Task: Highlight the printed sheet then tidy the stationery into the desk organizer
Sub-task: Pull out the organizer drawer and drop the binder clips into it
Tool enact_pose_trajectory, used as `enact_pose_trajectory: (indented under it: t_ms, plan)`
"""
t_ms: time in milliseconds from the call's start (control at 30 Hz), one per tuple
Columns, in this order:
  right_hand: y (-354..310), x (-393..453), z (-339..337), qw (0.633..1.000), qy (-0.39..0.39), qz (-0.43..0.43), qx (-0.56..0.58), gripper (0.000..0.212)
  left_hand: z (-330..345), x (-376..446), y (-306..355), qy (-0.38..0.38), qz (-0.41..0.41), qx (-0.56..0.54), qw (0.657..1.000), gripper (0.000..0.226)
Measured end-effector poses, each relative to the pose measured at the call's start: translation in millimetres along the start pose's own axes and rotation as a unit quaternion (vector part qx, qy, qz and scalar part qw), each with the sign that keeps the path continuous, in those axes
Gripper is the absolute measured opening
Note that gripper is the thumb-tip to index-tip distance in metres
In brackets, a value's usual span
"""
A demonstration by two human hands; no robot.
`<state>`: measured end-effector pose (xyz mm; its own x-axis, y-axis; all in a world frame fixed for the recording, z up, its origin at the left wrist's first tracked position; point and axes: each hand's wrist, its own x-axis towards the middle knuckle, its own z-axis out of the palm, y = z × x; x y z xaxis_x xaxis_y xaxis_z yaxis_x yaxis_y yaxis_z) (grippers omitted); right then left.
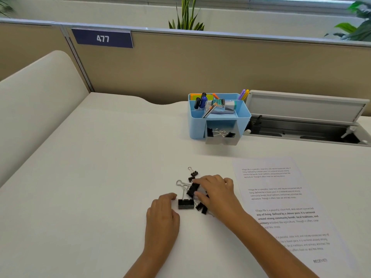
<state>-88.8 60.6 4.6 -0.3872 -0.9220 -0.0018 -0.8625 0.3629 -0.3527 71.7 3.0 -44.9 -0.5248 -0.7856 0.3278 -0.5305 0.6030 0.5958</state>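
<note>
Several black binder clips (186, 203) lie in a loose pile on the white desk. My right hand (215, 190) rests on top of the pile, fingers curled over the middle clips. My left hand (163, 212) lies flat just left of the pile, its fingertips close to a large clip. The printed sheet (281, 197) lies to the right, partly under my right forearm. Behind stands the blue desk organizer (197, 125) with pens, highlighters and an eraser on top. Its front drawer (221, 138) is pulled out with binder clips inside.
An open cable tray with a raised lid (305, 109) sits right of the organizer. A beige partition with a "477" sign (102, 38) runs along the back of the desk. Plants stand behind it. A cream curved panel (40, 93) borders the left side.
</note>
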Motion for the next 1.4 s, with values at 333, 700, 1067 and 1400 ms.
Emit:
enact_pose_trajectory:
  t_ms: [333, 700, 1067, 1400]
  plan:
    - [-12, -1, 12, 0.999, 0.047, -0.009, 0.000, 0.040, 5, 3, 8, -0.014, 0.019, 0.190, 0.981, 0.067]
    - [9, 13, -38, 0.973, 0.211, 0.053, 0.072, 0.027, 8, 1, 5, 0.023, 0.031, 0.200, 0.979, 0.029]
    - [51, 94, -99, 0.965, 0.160, 0.207, -0.016, 0.036, 8, 2, 3, 0.000, 0.057, 0.206, 0.977, 0.026]
    - [22, 38, -60, 0.975, 0.164, 0.006, 0.149, 0.016, 10, 1, 0, 0.025, 0.069, 0.179, 0.981, 0.019]
